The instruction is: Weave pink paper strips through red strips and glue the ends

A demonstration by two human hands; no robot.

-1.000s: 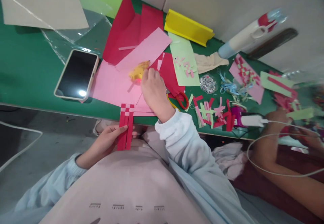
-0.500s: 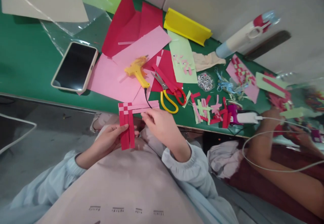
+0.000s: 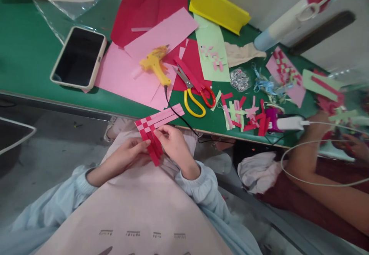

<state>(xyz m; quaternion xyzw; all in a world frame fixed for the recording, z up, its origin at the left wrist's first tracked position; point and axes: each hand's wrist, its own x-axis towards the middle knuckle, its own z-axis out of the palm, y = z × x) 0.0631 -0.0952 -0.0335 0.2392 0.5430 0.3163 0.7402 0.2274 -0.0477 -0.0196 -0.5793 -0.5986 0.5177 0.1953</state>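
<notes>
Woven red and pink paper strips (image 3: 146,125) are held above my lap, just off the table's front edge. They form a small checkered corner, with pink strips running to the right and red strips hanging down. My left hand (image 3: 131,152) grips the red strips, its thumb on top and the other fingers behind. At the strips' right side, my right hand (image 3: 175,144) pinches a red strip close to the checkered corner. Behind the hands, scissors (image 3: 190,89) with one yellow and one red handle and a yellow glue gun (image 3: 157,65) lie on paper.
A phone (image 3: 79,59) lies at the left of the green table (image 3: 25,62). Cut strips (image 3: 242,112), a container of googly eyes (image 3: 240,79) and a purple device (image 3: 271,120) are to the right. A co-worker's arm (image 3: 305,147) reaches in there. The glue gun's cord (image 3: 181,118) hangs over the edge.
My right hand has moved down and left from the pink strips to the red ones. The woven piece has tilted, its pink ends rising and its red ends swinging right.
</notes>
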